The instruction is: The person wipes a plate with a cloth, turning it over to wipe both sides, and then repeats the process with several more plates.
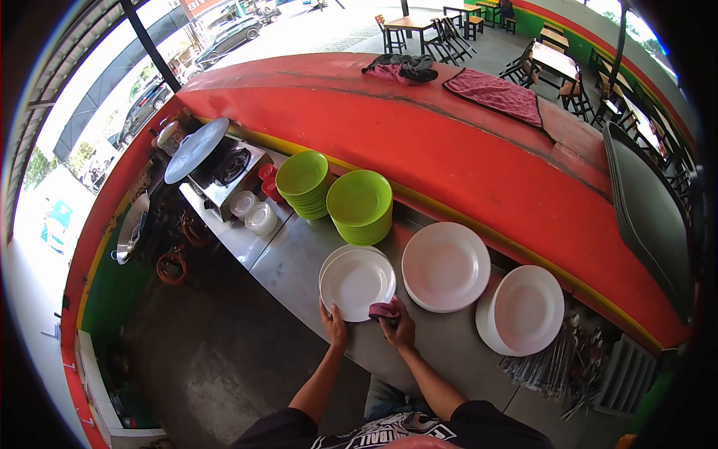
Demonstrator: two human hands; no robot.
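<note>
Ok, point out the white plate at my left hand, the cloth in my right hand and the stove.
White plate (359, 284), head view: middle of its face.
Cloth (382, 309), head view: bunched middle.
Stove (232, 167), head view: burner.

Fingers (335, 314) on white plate (357, 283) and cloth (382, 309)

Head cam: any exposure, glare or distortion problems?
Head view: fisheye bowing on the red wall, black vignette at the sides; head view: pavement outside washed out, floor dim; head view: soft sheen on the steel counter; head view: white plate rim reads clearly, cutlery too small to separate.
</note>
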